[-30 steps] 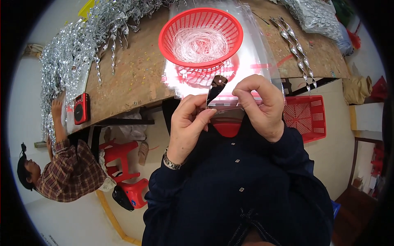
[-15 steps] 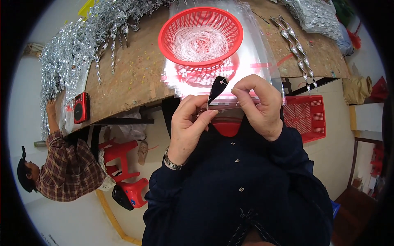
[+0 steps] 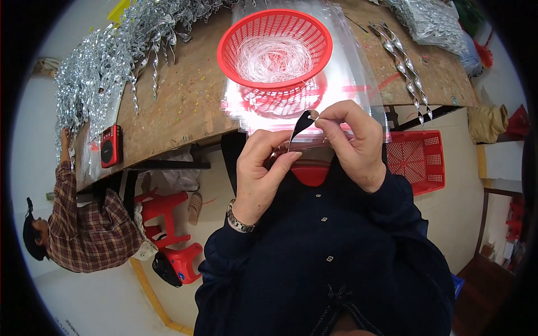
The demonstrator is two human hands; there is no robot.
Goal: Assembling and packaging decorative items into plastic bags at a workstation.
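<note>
Our left hand (image 3: 259,178) pinches a dark, shiny strip (image 3: 303,122). Our right hand (image 3: 361,147) presses finger to thumb at its tip (what it grips, we cannot tell).

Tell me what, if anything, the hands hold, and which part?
The left hand pinches the lower part of a shiny dark strip. The right hand is at its upper tip; whether it grips anything can't be told.
</note>
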